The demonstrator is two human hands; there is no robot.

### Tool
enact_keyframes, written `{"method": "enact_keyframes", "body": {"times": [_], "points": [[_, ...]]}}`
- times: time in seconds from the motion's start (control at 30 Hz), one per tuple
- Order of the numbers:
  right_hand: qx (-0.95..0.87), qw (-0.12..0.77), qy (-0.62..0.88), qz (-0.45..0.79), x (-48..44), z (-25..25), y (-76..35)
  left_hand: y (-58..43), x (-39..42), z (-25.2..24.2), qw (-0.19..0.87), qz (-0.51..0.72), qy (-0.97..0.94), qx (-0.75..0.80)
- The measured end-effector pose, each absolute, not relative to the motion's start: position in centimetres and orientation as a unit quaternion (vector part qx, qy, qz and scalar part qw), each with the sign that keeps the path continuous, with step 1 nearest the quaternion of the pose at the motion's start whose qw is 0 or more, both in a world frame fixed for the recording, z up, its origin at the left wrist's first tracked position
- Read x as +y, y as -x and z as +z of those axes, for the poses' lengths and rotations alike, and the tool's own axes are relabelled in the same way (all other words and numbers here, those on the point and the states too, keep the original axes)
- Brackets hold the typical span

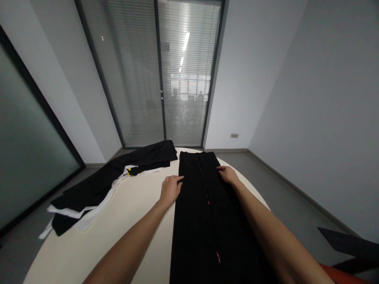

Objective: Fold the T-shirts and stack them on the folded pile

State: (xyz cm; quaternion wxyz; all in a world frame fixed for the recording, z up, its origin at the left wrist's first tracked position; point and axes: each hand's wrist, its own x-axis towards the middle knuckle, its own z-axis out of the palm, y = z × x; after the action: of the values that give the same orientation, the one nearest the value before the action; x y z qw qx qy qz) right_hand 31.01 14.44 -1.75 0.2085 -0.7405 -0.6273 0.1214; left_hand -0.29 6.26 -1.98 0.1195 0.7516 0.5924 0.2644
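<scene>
A pair of black trousers [192, 221] lies lengthwise on the round table, its waist end at the far edge and its legs running toward me. Small bits of pink show through the gap between the legs. My left hand [171, 189] is at the left edge of the trousers, fingers bent and closed on the cloth. Opposite it, my right hand [227, 174] pinches the right edge, a little nearer the waist. The undersides of both hands' grips are hidden.
On the left of the pale round table [142, 205] lies a loose heap of black and white clothes [109, 177], partly over the rim. A glass partition with blinds [186, 98] stands beyond. A dark and orange object [349, 252], perhaps a chair, is at lower right.
</scene>
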Motion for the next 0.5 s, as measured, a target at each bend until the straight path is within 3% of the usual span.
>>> {"method": "enact_keyframes", "body": {"times": [0.5], "points": [[-0.66,0.234,0.708,0.088,19.2,-2.9,-30.4,0.2,16.3,-3.7,0.059,0.273,-0.749,0.601]]}}
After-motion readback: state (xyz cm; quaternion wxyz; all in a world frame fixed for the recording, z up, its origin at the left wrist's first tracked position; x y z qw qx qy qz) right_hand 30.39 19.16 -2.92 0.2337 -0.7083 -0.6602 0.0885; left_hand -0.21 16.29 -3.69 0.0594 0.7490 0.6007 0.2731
